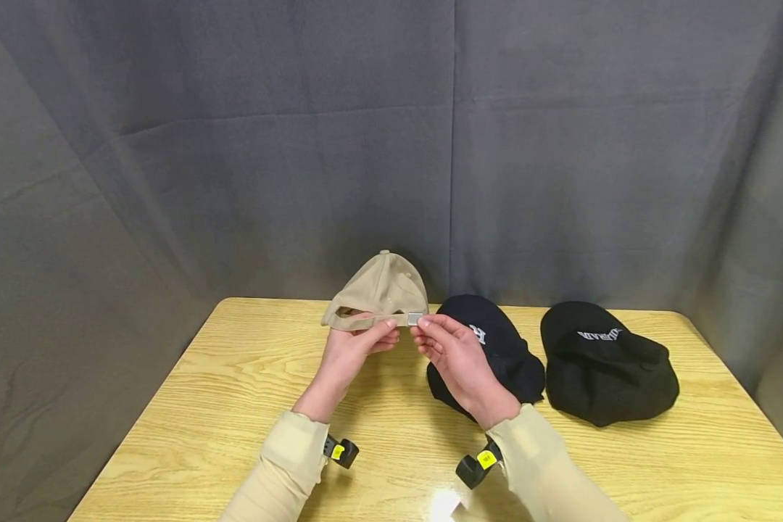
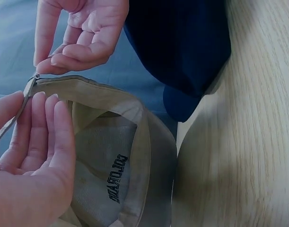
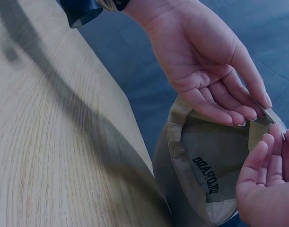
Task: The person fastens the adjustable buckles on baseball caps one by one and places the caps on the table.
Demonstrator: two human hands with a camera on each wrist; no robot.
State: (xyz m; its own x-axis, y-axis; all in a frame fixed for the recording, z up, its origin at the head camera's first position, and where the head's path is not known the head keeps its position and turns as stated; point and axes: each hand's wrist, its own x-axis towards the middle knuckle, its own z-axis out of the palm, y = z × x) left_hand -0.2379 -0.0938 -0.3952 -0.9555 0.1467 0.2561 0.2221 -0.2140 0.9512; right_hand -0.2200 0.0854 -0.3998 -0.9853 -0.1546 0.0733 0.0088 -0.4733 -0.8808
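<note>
A beige baseball cap [image 1: 381, 286] is held up over the far part of the table, its back opening turned toward me. My left hand [image 1: 347, 355] pinches the cap's back strap between thumb and fingers. At the strap's right end, my right hand [image 1: 460, 362] pinches beside a silver metal buckle [image 1: 415, 319]. Both hands also show in the left wrist view, with the left hand [image 2: 35, 156] nearer that camera. Dark lettering [image 3: 205, 175] appears inside the cap in the right wrist view.
A navy cap [image 1: 505, 355] with a white letter lies on the table behind my right hand. Farther right lies a black cap [image 1: 607, 384] with white lettering. The wooden table [image 1: 202, 406] ends at a grey curtain [image 1: 300, 181].
</note>
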